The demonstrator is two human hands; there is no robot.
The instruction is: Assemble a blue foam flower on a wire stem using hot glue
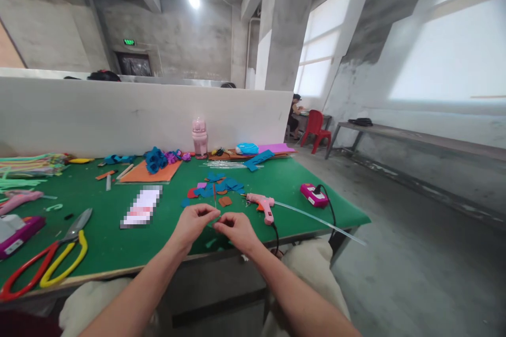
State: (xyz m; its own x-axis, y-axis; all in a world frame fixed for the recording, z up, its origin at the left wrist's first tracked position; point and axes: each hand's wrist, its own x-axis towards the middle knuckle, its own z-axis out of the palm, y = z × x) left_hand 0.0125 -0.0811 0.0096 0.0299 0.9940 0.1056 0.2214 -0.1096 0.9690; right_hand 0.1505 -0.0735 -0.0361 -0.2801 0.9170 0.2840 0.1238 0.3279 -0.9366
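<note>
Both my hands meet over the front of the green table [166,242]. My left hand [193,225] is closed in a pinch on a thin upright stem [215,195], whose upper part is reddish brown. Just beside it, my right hand [239,229] is also pinched, its fingertips almost touching the left ones; what it holds is too small to make out. Blue felt pieces [231,184] lie in a loose pile behind the hands, with a few brown pieces [225,201] and a red piece [192,192]. A pink glue gun [264,205] rests right of them, a clear glue stick in its back.
Left are large scissors [63,253], a second pink glue gun [21,200] and a blurred-out white rectangle [141,207]. Blue felt flowers [155,160], a pink bottle [200,138] and thin wires [227,165] stand or lie behind. A magenta power box [314,195] with a cable sits right.
</note>
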